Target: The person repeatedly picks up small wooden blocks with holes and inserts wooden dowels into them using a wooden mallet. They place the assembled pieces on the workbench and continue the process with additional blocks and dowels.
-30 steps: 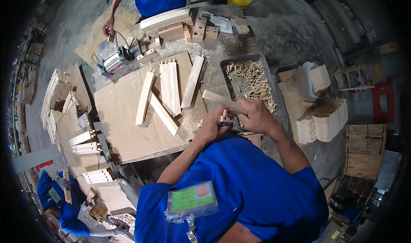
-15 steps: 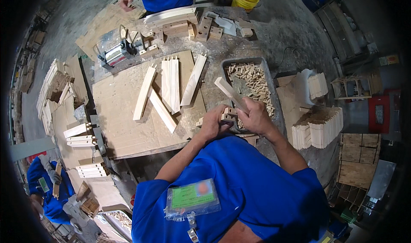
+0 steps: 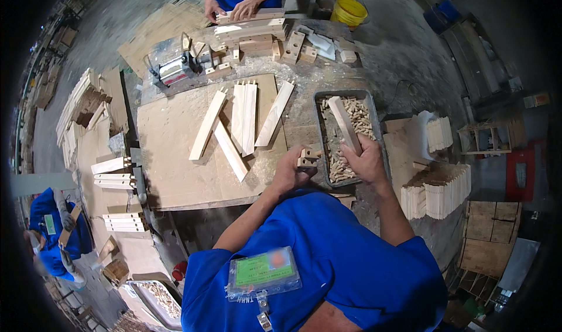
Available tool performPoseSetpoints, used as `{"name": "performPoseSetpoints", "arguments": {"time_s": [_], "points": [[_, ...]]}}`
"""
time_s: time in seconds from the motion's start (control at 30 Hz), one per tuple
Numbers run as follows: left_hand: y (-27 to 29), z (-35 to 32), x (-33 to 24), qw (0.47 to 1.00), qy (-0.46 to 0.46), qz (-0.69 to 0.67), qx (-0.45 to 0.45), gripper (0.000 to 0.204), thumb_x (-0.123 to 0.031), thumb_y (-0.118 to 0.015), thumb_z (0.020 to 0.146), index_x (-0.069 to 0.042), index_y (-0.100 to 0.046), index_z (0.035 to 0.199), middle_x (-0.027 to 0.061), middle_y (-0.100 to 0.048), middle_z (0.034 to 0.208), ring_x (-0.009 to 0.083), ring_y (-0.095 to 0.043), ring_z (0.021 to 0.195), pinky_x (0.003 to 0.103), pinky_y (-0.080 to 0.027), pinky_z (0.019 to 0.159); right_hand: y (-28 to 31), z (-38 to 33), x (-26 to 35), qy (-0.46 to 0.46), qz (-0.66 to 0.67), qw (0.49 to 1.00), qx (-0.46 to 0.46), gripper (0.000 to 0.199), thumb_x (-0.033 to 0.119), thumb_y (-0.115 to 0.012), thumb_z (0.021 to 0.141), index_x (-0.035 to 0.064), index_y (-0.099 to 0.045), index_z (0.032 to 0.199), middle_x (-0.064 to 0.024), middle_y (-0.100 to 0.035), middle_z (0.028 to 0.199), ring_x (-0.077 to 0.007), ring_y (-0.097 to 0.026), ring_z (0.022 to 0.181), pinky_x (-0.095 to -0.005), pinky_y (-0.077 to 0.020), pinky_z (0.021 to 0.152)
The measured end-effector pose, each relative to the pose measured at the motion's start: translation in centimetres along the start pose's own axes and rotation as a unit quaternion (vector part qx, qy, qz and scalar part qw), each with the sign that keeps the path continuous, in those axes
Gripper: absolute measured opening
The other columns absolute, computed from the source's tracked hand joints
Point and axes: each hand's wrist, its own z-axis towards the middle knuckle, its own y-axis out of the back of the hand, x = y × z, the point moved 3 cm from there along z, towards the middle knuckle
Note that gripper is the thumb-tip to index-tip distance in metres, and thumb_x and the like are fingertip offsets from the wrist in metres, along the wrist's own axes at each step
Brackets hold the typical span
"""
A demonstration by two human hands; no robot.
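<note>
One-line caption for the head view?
Left hand grips a small wooden block; right hand holds a wooden slat over the dowel tray.

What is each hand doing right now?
Left hand: closed on a small wooden block.
Right hand: closed on a wooden slat.

Even, fairly bright light falls from above with no harsh glare; shadows under the wooden slats (image 3: 234, 121) on the worktop (image 3: 175, 156), left of the fingers (image 3: 295, 159), are short and soft. The middle is sharp. Toward the rim straight edges bend strongly, detail smears, and the corners fall to black. The badge (image 3: 263, 272) is blurred.
</note>
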Motion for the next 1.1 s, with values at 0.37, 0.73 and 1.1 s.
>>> {"name": "performPoseSetpoints", "arguments": {"time_s": [0.37,0.73,1.1], "points": [[1.6,-1.1,0.2,0.996,-0.018,0.012,-0.082,0.04,-0.01,-0.089,0.08,-0.006,-0.067,0.114,0.0094,-0.076,0.096,0.0199,-0.076,0.087,0.035,-0.06,0.078,-8.9,1.2,-6.1,-0.146,0.113,0.965,0.186,0.03,0.01,-0.077,0.092,-0.002,-0.077,0.119,-0.0032,-0.076,0.085,-0.0126,-0.065,0.067,-0.0347,-0.0541,0.062],[1.9,-0.6,0.4,0.996,-0.02,0.013,-0.08,0.041,-0.011,-0.09,0.081,-0.006,-0.067,0.115,0.0114,-0.077,0.099,0.0203,-0.076,0.088,0.035,-0.06,0.077,-7.7,1.2,-3.9,-0.1,0.159,0.969,0.159,0.022,0.016,-0.075,0.099,0.0007,-0.076,0.115,-0.0028,-0.075,0.09,-0.0068,-0.067,0.073,-0.0263,-0.0548,0.06],[1.6,0.3,0.8,0.995,-0.003,0.025,-0.096,0.043,-0.015,-0.089,0.077,-0.011,-0.07,0.115,0.0102,-0.075,0.096,0.0289,-0.076,0.087,0.039,-0.059,0.077,-1.0,3.1,3.2,0.058,0.05,0.99,0.12,0.016,0.013,-0.08,0.098,0.0033,-0.07,0.107,0.0015,-0.068,0.086,-0.0032,-0.06,0.07,-0.0226,-0.0492,0.063]]}}
